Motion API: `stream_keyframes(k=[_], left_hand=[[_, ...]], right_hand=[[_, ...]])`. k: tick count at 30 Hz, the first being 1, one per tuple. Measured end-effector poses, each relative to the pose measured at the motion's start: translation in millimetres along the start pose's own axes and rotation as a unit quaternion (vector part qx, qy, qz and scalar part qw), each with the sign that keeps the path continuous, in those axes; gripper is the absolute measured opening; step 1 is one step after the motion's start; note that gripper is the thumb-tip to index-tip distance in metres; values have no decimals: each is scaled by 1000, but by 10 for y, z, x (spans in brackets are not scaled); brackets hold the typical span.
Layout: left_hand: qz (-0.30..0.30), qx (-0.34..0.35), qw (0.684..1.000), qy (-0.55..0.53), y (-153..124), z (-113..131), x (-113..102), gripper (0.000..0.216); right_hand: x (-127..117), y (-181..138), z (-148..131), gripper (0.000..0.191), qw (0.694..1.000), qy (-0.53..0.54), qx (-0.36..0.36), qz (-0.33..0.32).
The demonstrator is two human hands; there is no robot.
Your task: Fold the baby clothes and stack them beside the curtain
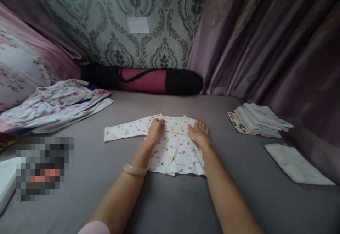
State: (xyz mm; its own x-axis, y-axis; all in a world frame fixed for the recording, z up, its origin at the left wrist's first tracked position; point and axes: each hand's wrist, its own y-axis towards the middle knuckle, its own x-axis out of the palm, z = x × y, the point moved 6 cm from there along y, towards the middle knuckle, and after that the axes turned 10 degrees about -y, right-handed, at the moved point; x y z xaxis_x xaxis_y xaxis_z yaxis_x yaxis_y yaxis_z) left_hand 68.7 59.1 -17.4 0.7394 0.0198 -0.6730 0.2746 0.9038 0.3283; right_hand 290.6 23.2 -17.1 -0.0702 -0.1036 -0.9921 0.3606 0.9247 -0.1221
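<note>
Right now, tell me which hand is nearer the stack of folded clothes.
Right. The right hand rests on the small shirt, to the left of the stack; the left hand, also on the shirt, is farther left.

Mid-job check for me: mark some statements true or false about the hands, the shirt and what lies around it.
1. The left hand and right hand are both on the patterned shirt. True.
2. The bangle circles the right forearm. False: the bangle is on the left one.
3. The folded stack lies to the right of the shirt. True.
4. The long bag stands upright. False: the long bag lies lengthwise by the wall.
5. The left sleeve extends outward. True.
</note>
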Motion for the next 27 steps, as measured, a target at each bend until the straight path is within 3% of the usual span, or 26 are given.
stream_keyframes(k=[3, 6, 9, 13, 17, 22, 27], left_hand=[[18, 0, 999, 26, -8, 102, -69, 31], [47, 65, 995, 65, -23, 342, -127, 35], [-26, 132, 988, 77, -54, 511, 27, 45], [-126, 76, 984, 101, -101, 385, 264, 49], [-119, 53, 984, 120, -132, 285, 280, 48], [-86, 33, 987, 131, -140, 240, 238, 52], [-105, 3, 978, 182, -141, 215, 254, 61]], right_hand=[[-83, -7, 33, 67, 999, -16, 9, 28], [-202, -87, -211, 62, 993, -25, -83, 78], [-199, -236, -598, 60, 970, -1, -237, 62], [-62, -353, -843, 62, 948, 19, -317, 10], [12, -351, -814, 63, 950, 5, -313, 4], [-8, -293, -661, 64, 972, -20, -235, 5], [-7, -233, -539, 68, 986, -33, -161, 3]])
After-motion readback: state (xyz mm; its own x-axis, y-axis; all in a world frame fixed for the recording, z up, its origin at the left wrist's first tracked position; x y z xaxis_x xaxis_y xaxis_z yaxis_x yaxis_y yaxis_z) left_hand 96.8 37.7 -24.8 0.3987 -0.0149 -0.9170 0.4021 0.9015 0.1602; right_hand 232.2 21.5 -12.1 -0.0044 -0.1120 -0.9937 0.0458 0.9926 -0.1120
